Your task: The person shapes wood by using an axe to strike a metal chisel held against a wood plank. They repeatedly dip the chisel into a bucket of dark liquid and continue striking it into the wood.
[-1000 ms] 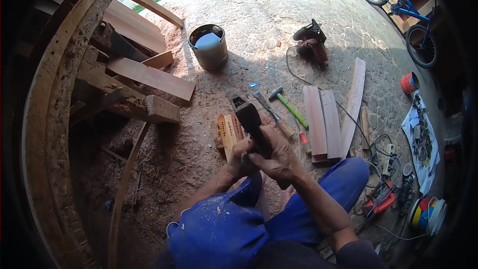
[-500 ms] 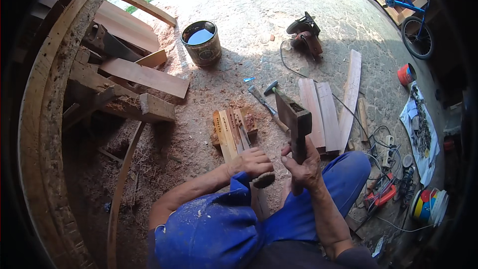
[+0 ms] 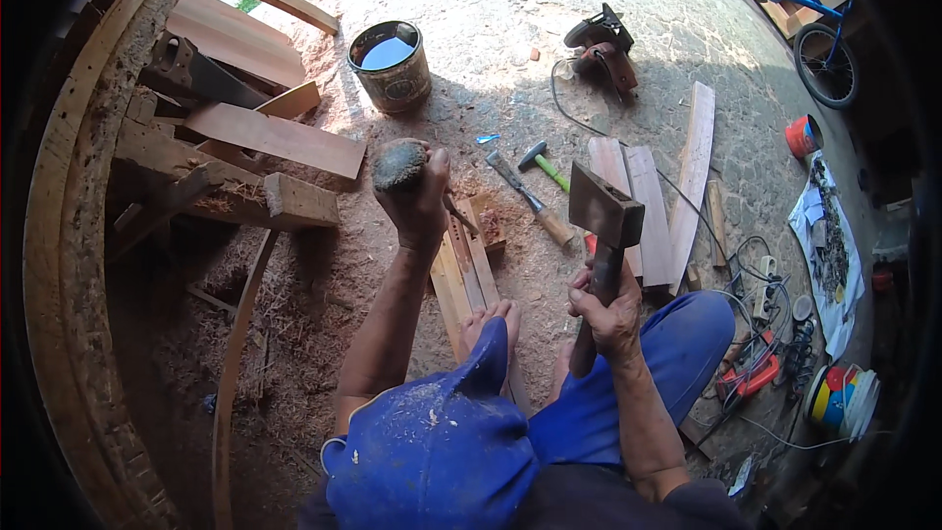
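Observation:
My left hand (image 3: 424, 201) is closed round a chisel, its battered round handle end (image 3: 399, 167) facing up. The thin blade (image 3: 460, 213) slants down over narrow wooden strips (image 3: 453, 280); whether its tip touches wood I cannot tell. Dark notches mark the strips, whose far ends lie by a wooden block (image 3: 488, 226). A bare foot (image 3: 491, 319) rests on them. In my right hand (image 3: 610, 319) is a mallet with a blocky, worn head (image 3: 608, 204), held upright above my right knee, apart from the chisel.
Beyond the strips lie a second chisel (image 3: 530, 198) and a green-handled hammer (image 3: 546, 167). A bucket (image 3: 390, 79) of liquid stands farther off. Boards (image 3: 653, 211), a corded power saw (image 3: 601, 49) and tangled cables (image 3: 763, 290) are right; a wooden frame (image 3: 88, 236) and handsaw (image 3: 201, 74) are left.
My left hand has lifted from beside my lap, moving forward and left and bringing the chisel over the strips. The mallet's head has tilted and shifted slightly right.

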Demonstrator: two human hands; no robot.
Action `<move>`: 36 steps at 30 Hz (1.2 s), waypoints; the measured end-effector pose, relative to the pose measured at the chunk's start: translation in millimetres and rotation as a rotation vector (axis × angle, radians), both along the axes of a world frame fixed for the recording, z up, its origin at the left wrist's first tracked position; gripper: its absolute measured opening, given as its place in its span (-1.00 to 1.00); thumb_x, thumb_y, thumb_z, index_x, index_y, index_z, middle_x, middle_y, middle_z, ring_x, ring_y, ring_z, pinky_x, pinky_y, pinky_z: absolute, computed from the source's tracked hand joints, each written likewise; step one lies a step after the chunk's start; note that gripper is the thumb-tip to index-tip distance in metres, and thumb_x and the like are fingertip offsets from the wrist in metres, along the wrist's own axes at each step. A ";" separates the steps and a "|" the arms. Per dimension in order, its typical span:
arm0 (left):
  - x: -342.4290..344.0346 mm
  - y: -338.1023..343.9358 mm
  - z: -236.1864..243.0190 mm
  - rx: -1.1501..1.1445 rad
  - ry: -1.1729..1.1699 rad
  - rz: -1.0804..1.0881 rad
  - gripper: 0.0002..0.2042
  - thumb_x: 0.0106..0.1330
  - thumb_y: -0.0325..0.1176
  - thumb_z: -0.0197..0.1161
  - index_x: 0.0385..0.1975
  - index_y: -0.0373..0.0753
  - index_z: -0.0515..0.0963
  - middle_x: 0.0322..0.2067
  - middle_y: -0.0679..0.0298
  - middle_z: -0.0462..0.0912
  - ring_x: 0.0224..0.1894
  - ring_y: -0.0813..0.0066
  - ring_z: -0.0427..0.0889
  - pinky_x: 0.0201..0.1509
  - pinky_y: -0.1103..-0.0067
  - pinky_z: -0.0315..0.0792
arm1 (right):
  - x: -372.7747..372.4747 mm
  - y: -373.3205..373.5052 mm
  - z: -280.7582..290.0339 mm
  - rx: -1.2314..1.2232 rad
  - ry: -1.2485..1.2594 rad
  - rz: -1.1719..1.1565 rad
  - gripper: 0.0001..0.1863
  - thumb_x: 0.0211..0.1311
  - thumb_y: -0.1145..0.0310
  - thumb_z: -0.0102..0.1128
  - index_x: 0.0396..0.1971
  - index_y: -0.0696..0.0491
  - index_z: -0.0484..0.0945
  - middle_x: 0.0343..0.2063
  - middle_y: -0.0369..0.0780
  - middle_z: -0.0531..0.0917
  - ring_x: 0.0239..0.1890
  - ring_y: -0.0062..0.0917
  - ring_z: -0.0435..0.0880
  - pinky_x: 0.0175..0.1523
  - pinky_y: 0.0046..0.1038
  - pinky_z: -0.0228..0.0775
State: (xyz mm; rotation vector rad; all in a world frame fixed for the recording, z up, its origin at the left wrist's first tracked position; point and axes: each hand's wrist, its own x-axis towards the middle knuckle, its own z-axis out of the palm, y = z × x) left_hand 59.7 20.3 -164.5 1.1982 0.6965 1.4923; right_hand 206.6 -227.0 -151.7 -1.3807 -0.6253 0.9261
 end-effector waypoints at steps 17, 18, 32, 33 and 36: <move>-2.3 -5.2 -33.2 -0.077 0.241 -0.105 -0.86 0.23 -0.53 0.41 -0.36 -0.30 0.53 -0.53 0.38 0.56 -0.56 0.67 0.52 -0.50 0.63 0.45 | 2.1 3.3 -1.1 -0.078 0.030 0.034 -0.57 0.15 0.58 0.27 0.03 0.17 0.41 -0.41 -0.27 0.61 -0.52 -0.66 0.59 -0.45 -0.58 0.51; 1.8 -7.0 -30.9 0.018 0.285 -0.119 -0.85 0.23 -0.51 0.41 -0.38 -0.29 0.53 -0.53 0.39 0.56 -0.55 0.68 0.51 -0.48 0.62 0.44 | 2.8 3.1 -1.6 -0.072 0.036 0.029 -0.57 0.15 0.58 0.27 0.04 0.17 0.40 -0.41 -0.27 0.61 -0.52 -0.66 0.59 -0.45 -0.58 0.51; 7.9 -27.4 -45.7 0.290 0.706 -0.094 -0.84 0.16 -0.40 0.43 -0.39 -0.28 0.57 -0.50 0.29 0.64 -0.41 0.42 0.63 -0.26 0.48 0.49 | 7.9 65.2 120.8 0.210 -0.822 0.313 -0.29 0.16 0.56 0.25 0.34 0.13 0.23 -0.27 -0.09 0.65 -0.30 -0.27 0.73 -0.23 -0.22 0.56; 0.8 -28.0 -50.4 0.265 0.711 -0.098 -0.84 0.15 -0.40 0.42 -0.35 -0.28 0.60 -0.46 0.24 0.70 -0.37 0.35 0.71 -0.22 0.46 0.53 | 4.5 71.4 126.5 0.254 -0.916 0.291 -0.26 0.17 0.56 0.24 0.37 0.12 0.19 -0.23 -0.02 0.66 -0.26 -0.16 0.74 -0.19 -0.17 0.57; 8.3 -29.8 -50.8 0.280 0.361 -0.160 -0.68 0.20 -0.36 0.49 -0.10 -0.22 0.58 -0.21 0.32 0.64 -0.22 0.51 0.60 -0.17 0.50 0.52 | 4.9 73.3 130.6 0.100 -1.127 0.402 -0.25 0.19 0.52 0.19 0.40 0.04 0.13 -0.21 0.11 0.68 -0.19 0.08 0.72 -0.13 -0.02 0.57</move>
